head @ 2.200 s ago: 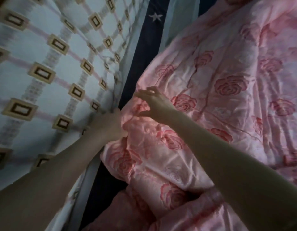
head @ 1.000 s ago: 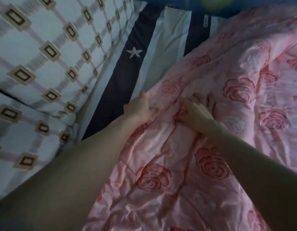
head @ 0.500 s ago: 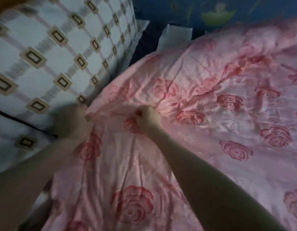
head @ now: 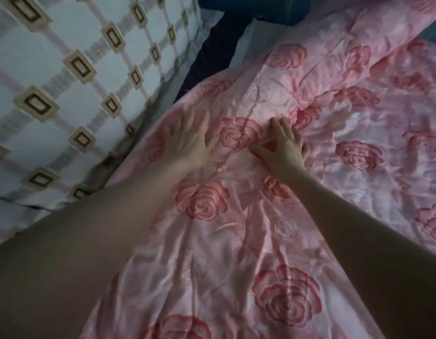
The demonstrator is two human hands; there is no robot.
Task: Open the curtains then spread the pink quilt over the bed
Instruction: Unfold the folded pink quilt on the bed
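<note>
You are smoothing the pink quilt, which is lying across the bed with its near edge running up against the checked pillow. Your left hand is pressing flat on the fabric, fingers spread, gripping nothing; it is blurred. Your right hand is resting beside it, fingers apart, seemingly pressing a crease, holding nothing that can be seen. A strip of dark sheet is showing beyond the quilt's corner. In my judgement, you are best sweeping outward from the middle with flat palms, then drawing that corner up to cover the strip.
</note>
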